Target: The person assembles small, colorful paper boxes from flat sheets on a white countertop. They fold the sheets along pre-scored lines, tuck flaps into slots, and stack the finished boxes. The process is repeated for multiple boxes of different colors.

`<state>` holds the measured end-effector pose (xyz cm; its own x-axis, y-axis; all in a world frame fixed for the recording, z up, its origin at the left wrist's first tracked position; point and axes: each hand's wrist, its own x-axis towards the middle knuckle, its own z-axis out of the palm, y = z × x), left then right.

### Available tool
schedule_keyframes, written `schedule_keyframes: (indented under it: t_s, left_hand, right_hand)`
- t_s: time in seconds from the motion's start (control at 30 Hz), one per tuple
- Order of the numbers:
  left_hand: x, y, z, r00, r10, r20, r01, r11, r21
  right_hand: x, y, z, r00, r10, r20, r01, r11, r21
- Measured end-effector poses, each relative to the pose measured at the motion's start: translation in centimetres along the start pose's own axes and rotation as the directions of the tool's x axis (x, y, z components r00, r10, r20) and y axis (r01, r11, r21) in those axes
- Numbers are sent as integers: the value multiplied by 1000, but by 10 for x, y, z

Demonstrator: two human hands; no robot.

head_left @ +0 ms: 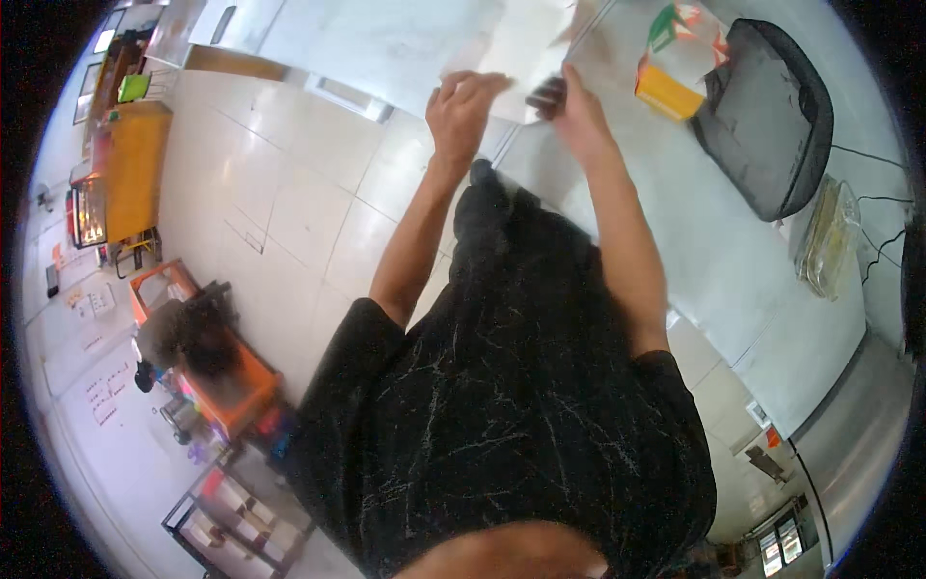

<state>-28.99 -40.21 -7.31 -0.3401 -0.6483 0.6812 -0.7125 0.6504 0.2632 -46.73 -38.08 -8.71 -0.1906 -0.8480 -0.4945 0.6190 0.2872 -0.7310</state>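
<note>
A pale sheet of paper (529, 48) is over the white table at the top middle, blurred at its edges. At its left edge is my left hand (461, 114), fingers curled and tips pressed together against the paper. Opposite, my right hand (585, 118) is closed near the sheet's lower right corner, with the thumb pointing up. A small dark, light-striped shape (547, 97) shows at its fingers; blur hides what it is. Right of that hand stands an open carton (669, 89) in yellow, white, green and red.
A dark grey padded case (767, 125) lies on the white table (714, 241), with a stack of clear plastic packets (823, 241) and thin cables nearby. Leftward on the tiled floor are orange crates (236, 372) and a yellow cabinet (137, 174).
</note>
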Motion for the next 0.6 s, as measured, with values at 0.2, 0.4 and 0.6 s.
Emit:
schedule_keyframes:
  t_s: [0.2,0.4,0.6]
  left_hand:
    - [-37,8,-16,984,-143,110,158,977,-141]
    - [-53,25,-23,905,-409,121,421,901,-102]
    - [-72,15,-7,808,-587,51,550,719,-425]
  right_hand:
    - [-8,12,-10,993,-69,100,86,980,-178]
    - [-34,27,-2,987,-148,70,162,948,-275]
    - [-59,39,15,988,-153,25,155,976,-152]
